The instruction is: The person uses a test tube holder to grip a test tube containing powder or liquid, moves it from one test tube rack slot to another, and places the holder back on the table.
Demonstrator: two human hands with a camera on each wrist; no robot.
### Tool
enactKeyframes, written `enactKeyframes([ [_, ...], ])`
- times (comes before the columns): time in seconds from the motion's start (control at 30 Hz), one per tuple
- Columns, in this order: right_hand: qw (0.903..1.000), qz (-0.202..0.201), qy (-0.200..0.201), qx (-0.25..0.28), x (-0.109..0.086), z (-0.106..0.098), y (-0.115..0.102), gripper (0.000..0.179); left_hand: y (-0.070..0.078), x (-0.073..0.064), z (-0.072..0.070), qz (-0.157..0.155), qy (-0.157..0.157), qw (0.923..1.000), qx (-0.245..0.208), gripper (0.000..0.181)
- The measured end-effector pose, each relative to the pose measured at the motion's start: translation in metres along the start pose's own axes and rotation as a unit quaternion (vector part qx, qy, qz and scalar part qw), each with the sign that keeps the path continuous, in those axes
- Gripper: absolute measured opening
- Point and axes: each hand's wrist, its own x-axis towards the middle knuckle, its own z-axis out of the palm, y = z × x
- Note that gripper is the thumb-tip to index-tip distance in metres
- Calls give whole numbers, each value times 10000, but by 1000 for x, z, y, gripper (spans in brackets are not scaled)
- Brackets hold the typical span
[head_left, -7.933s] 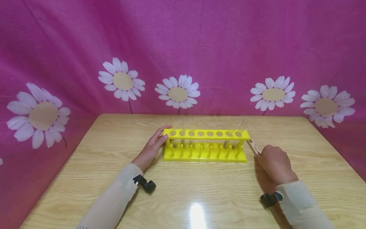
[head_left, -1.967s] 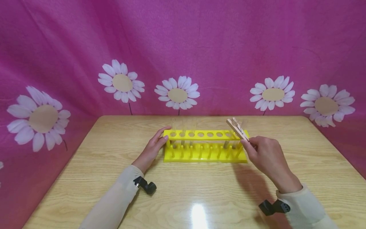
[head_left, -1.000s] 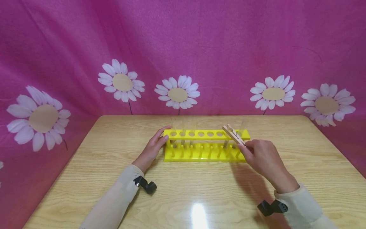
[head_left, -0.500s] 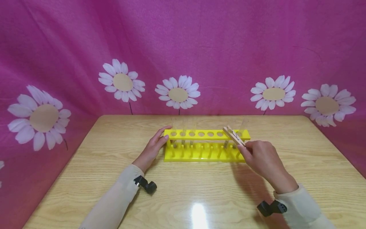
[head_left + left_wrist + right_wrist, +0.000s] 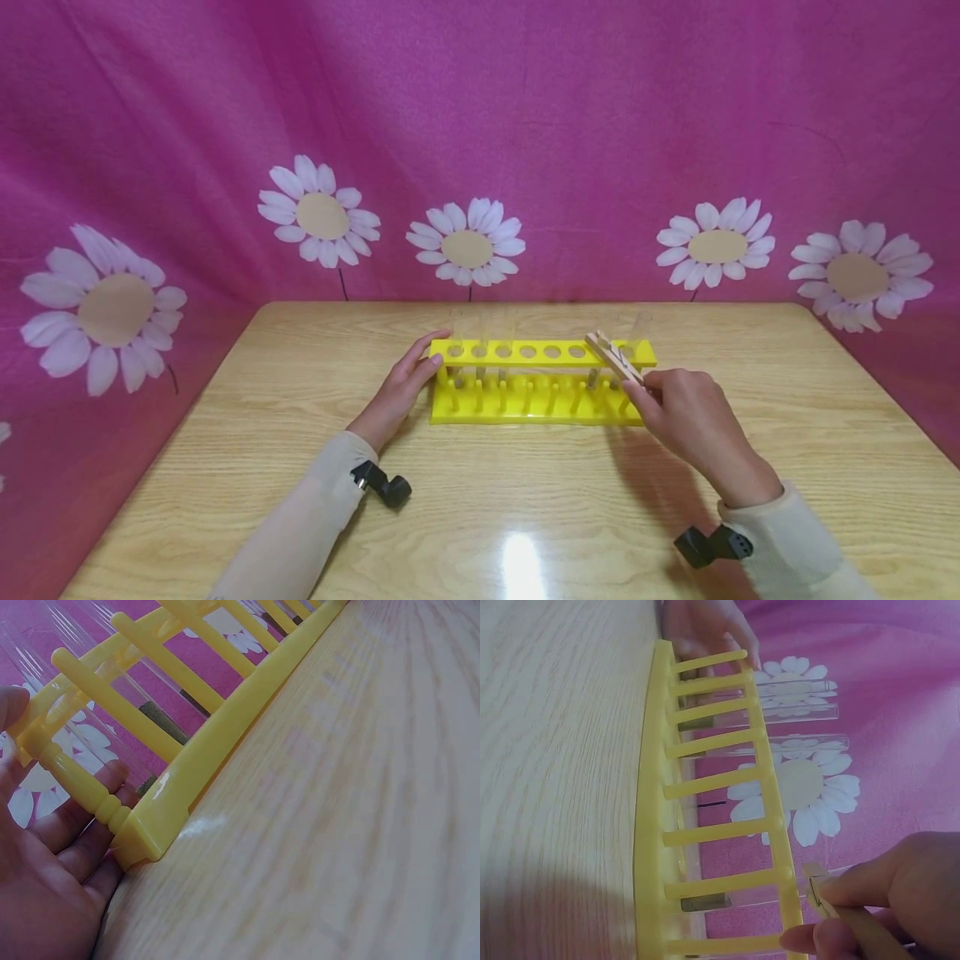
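Note:
A yellow test tube rack (image 5: 540, 362) stands on the table. My left hand (image 5: 397, 387) grips its left end, thumb at the top bar and fingers curled behind the end post in the left wrist view. My right hand (image 5: 697, 425) pinches a wooden test tube holder (image 5: 617, 360), which slants up leftward over the rack's right part. Its front end lies against the upper part of a glass tube (image 5: 739, 901); whether it clamps the glass I cannot tell. Another test tube (image 5: 642, 327) leans at the far right. Three tubes (image 5: 802, 712) stand toward the left end.
Dark matter (image 5: 159, 720) fills the bottoms of some tubes. Middle holes of the rack hold no tubes. The wooden table (image 5: 480, 500) reaches back to a pink cloth (image 5: 585, 125) with daisies. Each wrist carries a small black camera (image 5: 386, 483).
The right hand brought the holder from beside the rack's right end up above it, then down and left onto a tube. It has barely moved since one second ago. The left hand stayed put.

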Motion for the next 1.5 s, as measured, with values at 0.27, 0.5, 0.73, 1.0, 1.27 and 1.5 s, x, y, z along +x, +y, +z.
enactKeyframes([
  [0.27, 10000, 24, -15, 66, 0, 1, 0, 24, -1, 0, 0, 22, -19, 10000, 22, 51],
  [0.5, 9998, -5, 179, 84, 0, 0, 0, 23, -1, 1, -1, 27, -32, 10000, 56, 53],
  [0.73, 9993, 173, 185, 284, 0, -2, -1, 28, -1, 0, -1, 43, -26, 10000, 68, 53],
  [1.0, 9991, 228, 188, 308, 1, -4, -2, 32, -1, 0, -1, 65, 0, 9999, 102, 51],
  [1.27, 9985, 98, 403, 353, -1, -7, -3, 29, 0, 0, 0, 82, -45, 9999, 38, 50],
  [1.5, 9969, -8, 659, 419, -2, -7, -4, 28, 1, 2, 0, 59, -117, 9999, -96, 46],
])
